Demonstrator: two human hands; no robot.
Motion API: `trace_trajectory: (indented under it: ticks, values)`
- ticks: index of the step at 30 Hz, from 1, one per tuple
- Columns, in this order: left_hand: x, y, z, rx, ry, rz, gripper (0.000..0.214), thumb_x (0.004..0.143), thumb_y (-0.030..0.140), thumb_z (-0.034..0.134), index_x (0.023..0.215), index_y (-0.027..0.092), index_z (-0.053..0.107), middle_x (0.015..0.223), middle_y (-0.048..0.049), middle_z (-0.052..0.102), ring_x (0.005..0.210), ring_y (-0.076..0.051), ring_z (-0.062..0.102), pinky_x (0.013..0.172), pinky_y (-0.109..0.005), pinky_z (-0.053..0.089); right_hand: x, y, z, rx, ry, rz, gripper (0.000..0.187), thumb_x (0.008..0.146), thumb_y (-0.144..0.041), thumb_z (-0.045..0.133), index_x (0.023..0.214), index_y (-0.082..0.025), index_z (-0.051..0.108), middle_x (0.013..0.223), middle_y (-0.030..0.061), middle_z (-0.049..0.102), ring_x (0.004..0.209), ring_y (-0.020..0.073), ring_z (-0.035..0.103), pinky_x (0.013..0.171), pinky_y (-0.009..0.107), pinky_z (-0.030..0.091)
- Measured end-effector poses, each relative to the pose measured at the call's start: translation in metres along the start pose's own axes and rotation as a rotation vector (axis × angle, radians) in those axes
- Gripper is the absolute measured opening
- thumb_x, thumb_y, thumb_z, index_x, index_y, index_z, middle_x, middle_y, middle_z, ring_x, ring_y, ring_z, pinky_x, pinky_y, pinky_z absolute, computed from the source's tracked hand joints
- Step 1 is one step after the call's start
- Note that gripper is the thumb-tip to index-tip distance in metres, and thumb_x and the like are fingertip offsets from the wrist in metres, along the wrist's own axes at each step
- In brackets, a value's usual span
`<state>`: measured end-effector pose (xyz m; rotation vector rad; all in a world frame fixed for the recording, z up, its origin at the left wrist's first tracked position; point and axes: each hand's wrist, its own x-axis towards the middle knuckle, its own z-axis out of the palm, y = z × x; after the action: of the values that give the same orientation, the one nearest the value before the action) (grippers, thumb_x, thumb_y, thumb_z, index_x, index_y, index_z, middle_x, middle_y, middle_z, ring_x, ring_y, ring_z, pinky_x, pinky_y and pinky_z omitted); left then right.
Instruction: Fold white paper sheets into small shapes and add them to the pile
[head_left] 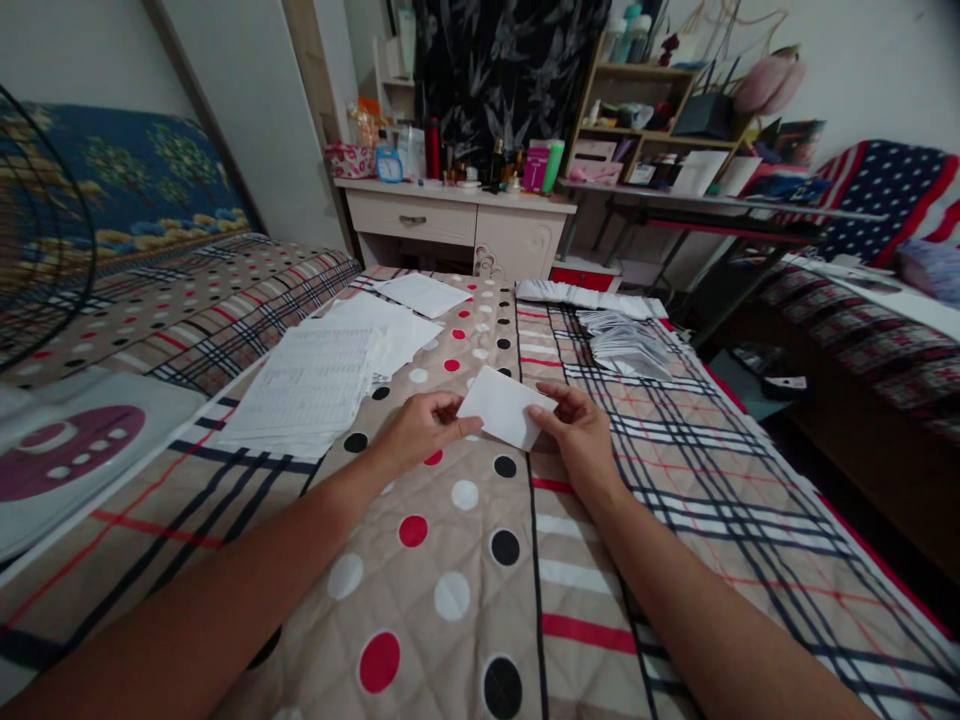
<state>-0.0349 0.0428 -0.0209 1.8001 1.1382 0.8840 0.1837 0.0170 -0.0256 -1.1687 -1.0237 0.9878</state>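
A small white sheet of paper (pixel 504 405) lies folded on the quilted bedspread (pixel 465 590) between my two hands. My left hand (pixel 421 428) pinches its left edge with closed fingers. My right hand (pixel 581 430) grips its right corner, fingers curled over the paper. A stack of printed sheets (pixel 307 385) lies to the left of my left hand. Several folded white paper pieces (pixel 626 345) are piled beyond my right hand.
More white sheets (pixel 424 293) lie farther back on the bed. A dresser (pixel 454 225) with bottles and a blue clock stands behind. A fan (pixel 45 300) is at the left. A shelf and a desk (pixel 705 195) are at the right, with floor beside the bed.
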Motion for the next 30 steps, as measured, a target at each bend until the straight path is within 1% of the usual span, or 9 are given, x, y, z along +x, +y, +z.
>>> trace_trajectory:
  ticks: [2, 4, 8, 10, 12, 15, 18, 23, 30]
  values:
    - [-0.001, 0.004, 0.007, -0.063, -0.045, -0.03, 0.032, 0.071, 0.042, 0.072, 0.085, 0.013, 0.071, 0.082, -0.0054, 0.073, 0.071, -0.017, 0.063, 0.065, -0.027, 0.048, 0.001, -0.002, 0.0, 0.046, -0.014, 0.014, 0.045, 0.059, -0.03, 0.084, 0.099, -0.018, 0.068, 0.088, 0.0044, 0.071, 0.073, 0.0168, 0.062, 0.067, 0.03, 0.049]
    - [-0.001, 0.008, 0.013, -0.138, -0.022, -0.058, 0.029, 0.07, 0.04, 0.073, 0.078, 0.012, 0.071, 0.078, -0.0067, 0.073, 0.065, -0.016, 0.063, 0.061, -0.026, 0.047, 0.0, -0.004, 0.001, 0.092, -0.014, 0.013, 0.044, 0.059, -0.03, 0.085, 0.098, -0.019, 0.069, 0.086, 0.0032, 0.07, 0.073, 0.016, 0.062, 0.068, 0.029, 0.05]
    - [0.0, 0.012, 0.018, -0.292, 0.179, -0.088, 0.028, 0.072, 0.039, 0.072, 0.069, 0.012, 0.07, 0.067, -0.0053, 0.071, 0.056, -0.013, 0.059, 0.056, -0.023, 0.045, -0.006, -0.011, 0.004, 0.151, -0.034, -0.001, 0.043, 0.061, -0.036, 0.084, 0.098, -0.02, 0.07, 0.076, -0.0009, 0.067, 0.063, 0.0107, 0.057, 0.058, 0.023, 0.046]
    - [0.0, 0.012, 0.019, -0.355, 0.281, -0.095, 0.027, 0.071, 0.04, 0.073, 0.069, 0.012, 0.07, 0.064, -0.004, 0.07, 0.054, -0.011, 0.058, 0.054, -0.022, 0.044, -0.01, -0.013, 0.008, 0.116, -0.102, 0.041, 0.035, 0.063, -0.039, 0.083, 0.089, -0.019, 0.071, 0.07, -0.0012, 0.065, 0.056, 0.0088, 0.052, 0.052, 0.022, 0.042]
    - [0.0, 0.011, 0.019, -0.39, 0.322, -0.091, 0.028, 0.07, 0.04, 0.075, 0.068, 0.013, 0.07, 0.063, -0.0036, 0.07, 0.054, -0.011, 0.058, 0.055, -0.022, 0.044, -0.014, -0.014, 0.013, 0.091, -0.18, 0.07, 0.028, 0.064, -0.04, 0.082, 0.075, -0.017, 0.07, 0.064, -0.0011, 0.063, 0.052, 0.008, 0.049, 0.05, 0.021, 0.039]
    - [-0.002, 0.012, 0.02, -0.444, 0.297, -0.076, 0.028, 0.07, 0.04, 0.076, 0.071, 0.013, 0.071, 0.065, -0.0039, 0.071, 0.058, -0.012, 0.06, 0.058, -0.022, 0.046, -0.02, -0.013, 0.02, 0.099, -0.249, 0.064, 0.024, 0.067, -0.038, 0.08, 0.07, -0.016, 0.07, 0.057, -0.0021, 0.059, 0.05, 0.0072, 0.045, 0.05, 0.021, 0.036]
    - [-0.004, 0.017, 0.022, -0.498, 0.26, -0.072, 0.028, 0.068, 0.039, 0.077, 0.073, 0.013, 0.071, 0.067, -0.0041, 0.071, 0.059, -0.012, 0.061, 0.059, -0.023, 0.047, -0.023, -0.01, 0.022, 0.103, -0.243, 0.07, 0.025, 0.07, -0.039, 0.078, 0.071, -0.016, 0.071, 0.058, -0.0012, 0.061, 0.05, 0.0078, 0.046, 0.05, 0.021, 0.035]
    - [-0.007, 0.023, 0.023, -0.505, 0.234, -0.075, 0.027, 0.066, 0.037, 0.078, 0.063, 0.012, 0.068, 0.06, -0.0039, 0.069, 0.053, -0.011, 0.058, 0.056, -0.022, 0.047, -0.025, -0.007, 0.021, 0.095, -0.233, 0.088, 0.032, 0.075, -0.043, 0.074, 0.061, -0.015, 0.066, 0.054, -0.0003, 0.059, 0.049, 0.0085, 0.047, 0.048, 0.022, 0.033]
    - [-0.011, 0.025, 0.026, -0.568, 0.127, 0.018, 0.031, 0.063, 0.031, 0.081, 0.087, 0.013, 0.072, 0.089, -0.0075, 0.076, 0.08, -0.02, 0.07, 0.076, -0.03, 0.056, -0.031, -0.011, 0.028, 0.054, -0.15, 0.018, 0.034, 0.077, -0.044, 0.072, 0.062, -0.015, 0.063, 0.051, -0.0023, 0.054, 0.046, 0.0077, 0.042, 0.046, 0.022, 0.031]
